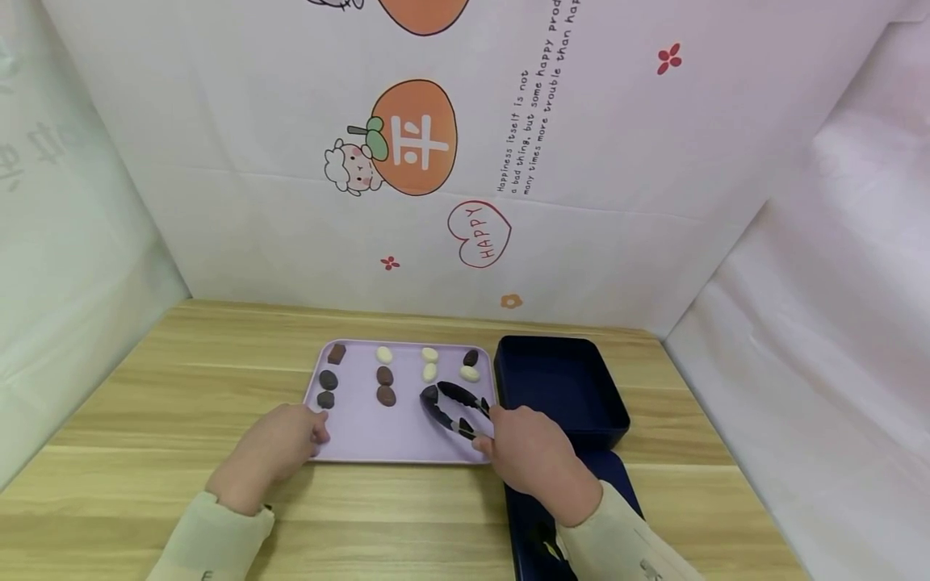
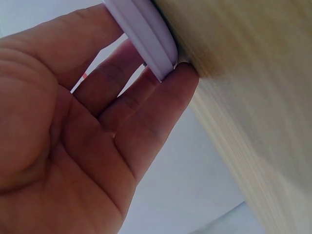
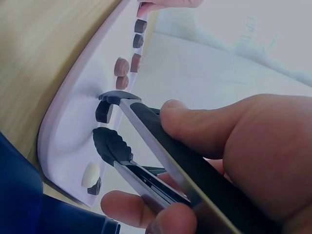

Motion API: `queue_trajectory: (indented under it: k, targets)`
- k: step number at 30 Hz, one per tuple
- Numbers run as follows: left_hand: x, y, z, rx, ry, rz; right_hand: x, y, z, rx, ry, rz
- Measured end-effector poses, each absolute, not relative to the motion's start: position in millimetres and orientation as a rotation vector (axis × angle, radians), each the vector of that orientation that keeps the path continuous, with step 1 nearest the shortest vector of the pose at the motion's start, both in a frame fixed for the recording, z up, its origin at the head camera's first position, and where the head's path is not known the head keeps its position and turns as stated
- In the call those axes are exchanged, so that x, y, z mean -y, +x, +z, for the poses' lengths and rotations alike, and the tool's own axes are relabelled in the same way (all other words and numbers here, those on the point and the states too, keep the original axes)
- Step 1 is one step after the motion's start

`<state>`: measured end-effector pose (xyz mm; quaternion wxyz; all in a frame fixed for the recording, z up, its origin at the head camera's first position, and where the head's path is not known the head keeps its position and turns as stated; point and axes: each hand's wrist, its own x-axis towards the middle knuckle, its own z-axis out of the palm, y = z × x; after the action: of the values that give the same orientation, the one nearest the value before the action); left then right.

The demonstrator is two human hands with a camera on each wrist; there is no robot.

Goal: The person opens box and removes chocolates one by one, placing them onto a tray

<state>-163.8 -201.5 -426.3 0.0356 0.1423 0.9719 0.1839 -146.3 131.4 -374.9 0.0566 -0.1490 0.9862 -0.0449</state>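
Observation:
A lilac tray (image 1: 378,440) bears several chocolates in dark, brown and white. My left hand (image 1: 279,442) pinches the tray's front left corner, thumb on top and fingers at its underside in the left wrist view. With my right hand (image 1: 534,453) I grip black-tipped tongs (image 3: 161,151) over the tray's right part. Their tips are spread apart, and a dark chocolate (image 3: 103,112) stands by the upper tip. Two white chocolates (image 1: 430,372) lie just behind the tongs. A dark and a white chocolate (image 1: 470,374) are near the right rim.
A deep navy box (image 1: 616,428) stands right of the tray. In front of it lies a second navy piece (image 1: 523,516), partly hidden under my right forearm. White printed cloth (image 1: 581,242) hangs behind and at both sides of the wooden table (image 1: 378,524).

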Motion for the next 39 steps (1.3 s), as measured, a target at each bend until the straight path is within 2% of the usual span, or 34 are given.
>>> queue_trajectory:
  k: [11, 24, 31, 39]
  targets:
    - [202, -163, -426, -2.982, 0.449, 0.553, -134, -143, -375, -3.007, -0.418, -0.127]
    - [202, -163, -426, -2.981, 0.452, 0.546, -150, -135, -357, -3.016, -0.391, -0.199]
    - [202, -164, -427, -2.985, 0.448, 0.546, -181, -141, -351, -3.093, -0.259, -0.285]
    - [202, -164, -428, -2.988, 0.450, 0.534, -243, -143, -347, -3.067, -0.061, -0.371]
